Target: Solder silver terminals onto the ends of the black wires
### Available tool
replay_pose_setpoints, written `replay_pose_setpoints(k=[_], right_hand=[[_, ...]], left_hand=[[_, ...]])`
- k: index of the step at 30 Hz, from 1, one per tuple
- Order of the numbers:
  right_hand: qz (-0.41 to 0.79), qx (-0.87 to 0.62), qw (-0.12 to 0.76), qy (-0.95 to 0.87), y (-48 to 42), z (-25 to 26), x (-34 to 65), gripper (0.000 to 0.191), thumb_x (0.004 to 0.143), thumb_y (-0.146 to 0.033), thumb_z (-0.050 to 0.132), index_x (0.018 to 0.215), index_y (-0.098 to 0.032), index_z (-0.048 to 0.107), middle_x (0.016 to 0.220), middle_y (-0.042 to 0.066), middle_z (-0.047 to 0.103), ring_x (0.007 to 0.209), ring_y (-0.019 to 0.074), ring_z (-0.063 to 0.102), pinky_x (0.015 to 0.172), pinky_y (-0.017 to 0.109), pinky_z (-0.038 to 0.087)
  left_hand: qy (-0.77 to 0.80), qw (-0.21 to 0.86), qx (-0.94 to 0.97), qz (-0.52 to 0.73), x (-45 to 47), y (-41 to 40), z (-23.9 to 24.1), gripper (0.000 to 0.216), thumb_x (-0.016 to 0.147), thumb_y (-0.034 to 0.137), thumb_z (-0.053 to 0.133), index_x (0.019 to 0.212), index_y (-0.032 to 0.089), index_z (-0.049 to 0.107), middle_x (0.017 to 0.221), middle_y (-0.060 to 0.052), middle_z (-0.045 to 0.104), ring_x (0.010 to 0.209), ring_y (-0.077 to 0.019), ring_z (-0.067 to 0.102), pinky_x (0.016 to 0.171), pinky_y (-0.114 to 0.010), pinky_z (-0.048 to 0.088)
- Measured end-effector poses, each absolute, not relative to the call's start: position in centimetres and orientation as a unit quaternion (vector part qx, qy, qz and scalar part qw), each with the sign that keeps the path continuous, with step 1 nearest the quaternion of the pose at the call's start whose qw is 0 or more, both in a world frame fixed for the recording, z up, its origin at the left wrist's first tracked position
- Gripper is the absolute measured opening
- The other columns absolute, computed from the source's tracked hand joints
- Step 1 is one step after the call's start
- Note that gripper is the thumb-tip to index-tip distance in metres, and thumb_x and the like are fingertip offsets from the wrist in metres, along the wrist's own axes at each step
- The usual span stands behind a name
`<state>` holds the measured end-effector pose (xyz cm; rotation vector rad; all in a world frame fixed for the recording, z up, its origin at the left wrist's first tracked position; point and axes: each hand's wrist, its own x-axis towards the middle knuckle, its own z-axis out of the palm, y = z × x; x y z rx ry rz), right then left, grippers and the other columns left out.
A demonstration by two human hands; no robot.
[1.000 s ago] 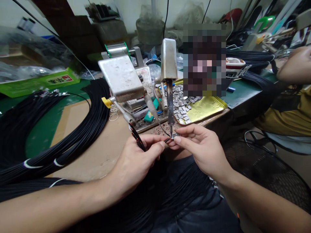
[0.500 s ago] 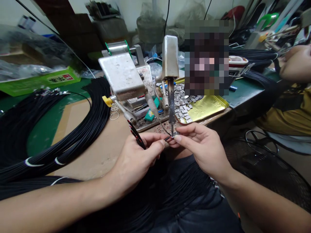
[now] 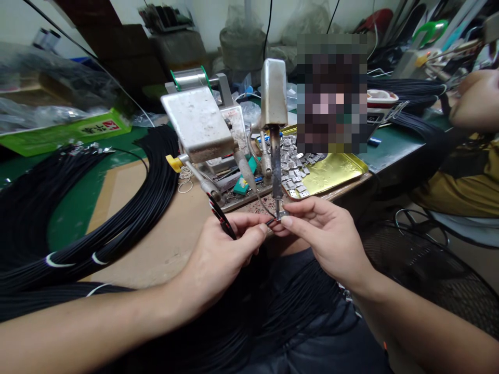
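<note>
Left hand (image 3: 222,254), right hand (image 3: 323,239) unmoved; wire end (image 3: 270,222) crosswise, tip rightward.

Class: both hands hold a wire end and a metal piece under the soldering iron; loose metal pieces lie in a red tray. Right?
No: the head view shows a shiny gold-yellow tray, not red. The left hand, with the black wire end, and right hand, with the small silver piece, meet under the upright grey soldering iron.
</note>
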<state>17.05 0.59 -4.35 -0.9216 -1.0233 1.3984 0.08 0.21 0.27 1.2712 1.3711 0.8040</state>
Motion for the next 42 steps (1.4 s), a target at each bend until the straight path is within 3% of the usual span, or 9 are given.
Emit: replay_pose_setpoints(k=[4, 16, 24, 42], right_hand=[[0.592, -0.389, 0.559, -0.43, 0.58, -4.24, 16.98, 0.019, 0.077, -0.022, 0.08, 0.092, -0.016, 0.07, 0.081, 0.005, 0.078, 0.073, 0.0184, 0.076, 0.075, 0.031, 0.063], [0.584, -0.393, 0.559, -0.438, 0.45, -4.45, 16.97, 0.019, 0.075, -0.021, 0.081, 0.09, -0.015, 0.071, 0.079, 0.004, 0.078, 0.071, 0.0162, 0.075, 0.072, 0.025, 0.062], [0.578, -0.409, 0.556, -0.435, 0.2, -4.17, 17.04, 0.019, 0.071, -0.022, 0.084, 0.085, -0.016, 0.072, 0.073, 0.002, 0.077, 0.068, 0.0145, 0.074, 0.067, 0.021, 0.06], [0.552, -0.42, 0.566, -0.446, 0.07, -4.23, 16.98, 0.012, 0.075, -0.018, 0.079, 0.087, -0.017, 0.074, 0.076, 0.003, 0.078, 0.069, 0.0158, 0.074, 0.068, 0.024, 0.061]], left_hand=[[0.574, 0.528, 0.526, 0.337, 0.0, 0.23, 0.33, 0.015, 0.078, 0.029, 0.073, 0.085, 0.017, 0.079, 0.055, 0.003, 0.062, 0.047, -0.0063, 0.042, 0.042, -0.016, 0.029], [0.583, 0.527, 0.52, 0.334, 0.24, 0.25, 0.48, 0.015, 0.076, 0.026, 0.073, 0.085, 0.015, 0.079, 0.056, 0.001, 0.063, 0.046, -0.0055, 0.041, 0.04, -0.015, 0.029], [0.559, 0.549, 0.532, 0.32, 0.11, 0.05, 0.18, 0.025, 0.078, 0.032, 0.073, 0.094, 0.013, 0.074, 0.061, -0.002, 0.066, 0.05, -0.0108, 0.054, 0.047, -0.019, 0.045], [0.552, 0.556, 0.533, 0.32, 0.27, 0.1, 0.56, 0.024, 0.079, 0.031, 0.073, 0.093, 0.012, 0.072, 0.057, -0.001, 0.067, 0.046, -0.0086, 0.056, 0.044, -0.016, 0.043]])
